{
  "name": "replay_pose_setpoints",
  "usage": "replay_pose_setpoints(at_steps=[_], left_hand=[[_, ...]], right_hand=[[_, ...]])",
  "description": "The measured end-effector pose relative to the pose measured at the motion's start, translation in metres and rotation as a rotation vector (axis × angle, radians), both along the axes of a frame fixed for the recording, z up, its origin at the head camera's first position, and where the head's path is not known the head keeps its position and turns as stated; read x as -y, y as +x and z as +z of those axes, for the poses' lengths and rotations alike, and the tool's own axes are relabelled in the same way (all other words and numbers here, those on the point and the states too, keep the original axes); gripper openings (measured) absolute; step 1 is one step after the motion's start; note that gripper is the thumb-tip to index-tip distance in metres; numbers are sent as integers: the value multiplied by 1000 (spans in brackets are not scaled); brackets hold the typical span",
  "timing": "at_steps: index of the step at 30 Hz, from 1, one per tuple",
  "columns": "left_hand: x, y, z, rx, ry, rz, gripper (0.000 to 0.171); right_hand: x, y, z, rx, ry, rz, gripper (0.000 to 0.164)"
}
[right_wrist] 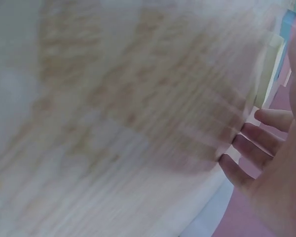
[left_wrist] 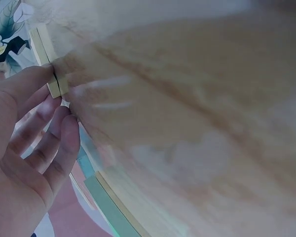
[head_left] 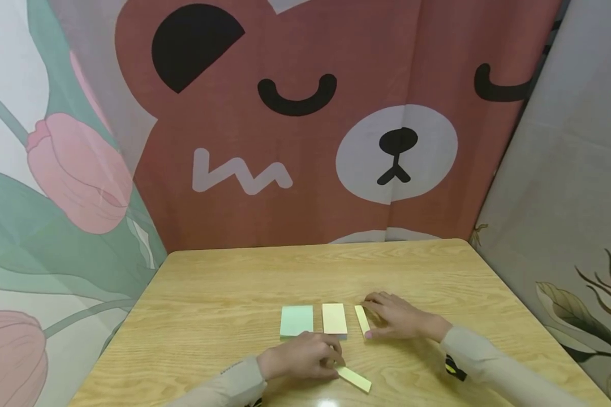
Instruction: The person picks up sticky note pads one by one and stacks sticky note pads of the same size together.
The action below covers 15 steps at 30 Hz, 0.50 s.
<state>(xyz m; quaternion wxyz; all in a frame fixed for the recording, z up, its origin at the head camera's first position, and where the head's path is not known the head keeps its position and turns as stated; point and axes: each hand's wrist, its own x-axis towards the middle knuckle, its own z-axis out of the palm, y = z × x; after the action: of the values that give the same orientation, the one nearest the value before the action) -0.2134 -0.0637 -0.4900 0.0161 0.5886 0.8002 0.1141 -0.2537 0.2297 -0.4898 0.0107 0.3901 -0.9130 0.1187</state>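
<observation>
Near the table's front, my left hand pinches one end of a narrow yellow sticky-note pad between thumb and fingers; the left wrist view shows this narrow pad at the fingertips. Farther back, my right hand rests its fingertips on the table around a second narrow yellow pad. Its thumb is by the near end and its index finger by the far end, loosely spread. Left of that lie a pale yellow rectangular pad and a larger green sticky-note pad, side by side with a gap.
The light wood table reaches back to a curtain printed with a bear. Floral cloth hangs on the left and right sides. A light glare shows at the table's front edge.
</observation>
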Motion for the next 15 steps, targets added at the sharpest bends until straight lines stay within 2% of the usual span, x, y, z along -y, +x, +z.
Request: replay_pose_setpoints(at_steps=[5, 15], left_hand=[[0, 0, 2, -10, 8, -1, 22], [1, 1, 0, 0, 7, 0, 23]], right_hand=[[2, 0, 4, 37, 15, -4, 86], [4, 1, -1, 58, 17, -5, 87]])
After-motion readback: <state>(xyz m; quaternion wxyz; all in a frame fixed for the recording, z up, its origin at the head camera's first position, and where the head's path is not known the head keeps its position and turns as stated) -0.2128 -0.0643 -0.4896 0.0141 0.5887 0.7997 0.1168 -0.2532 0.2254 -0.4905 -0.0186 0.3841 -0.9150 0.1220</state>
